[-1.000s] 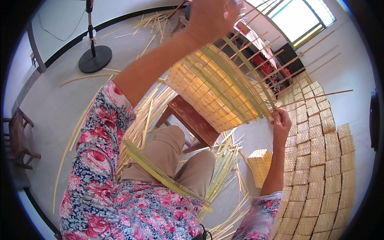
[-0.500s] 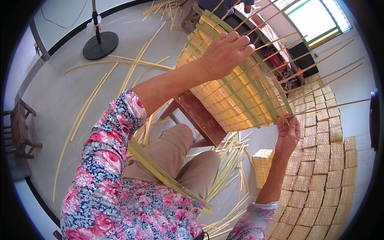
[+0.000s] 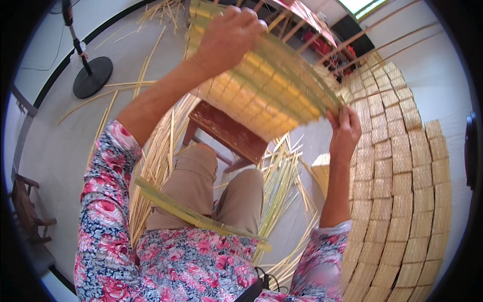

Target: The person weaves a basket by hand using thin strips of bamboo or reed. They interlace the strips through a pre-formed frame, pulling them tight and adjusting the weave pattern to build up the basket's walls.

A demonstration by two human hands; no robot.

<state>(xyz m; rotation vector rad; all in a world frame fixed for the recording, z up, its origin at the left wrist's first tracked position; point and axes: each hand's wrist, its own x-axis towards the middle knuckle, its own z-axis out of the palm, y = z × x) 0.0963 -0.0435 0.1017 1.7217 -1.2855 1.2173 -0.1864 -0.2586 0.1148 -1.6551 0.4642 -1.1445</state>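
A half-woven bamboo basket stands raised in front of me, with long green and yellow strips rising from its rim. My left hand is stretched forward and closed around the strips at the basket's upper left edge. My right hand grips the strips at the basket's right edge. A bundle of green bamboo strips lies across my lap. The basket sits over a small red-brown wooden stool between my knees.
Loose bamboo strips litter the floor around my legs. A tall stack of finished woven baskets fills the right side. A black stand with a round base is at the upper left. A dark wooden chair sits at the far left.
My left hand has come down from high up and now grips the basket's upper left edge. My right hand stays on the right edge. The view has dropped closer to the basket.
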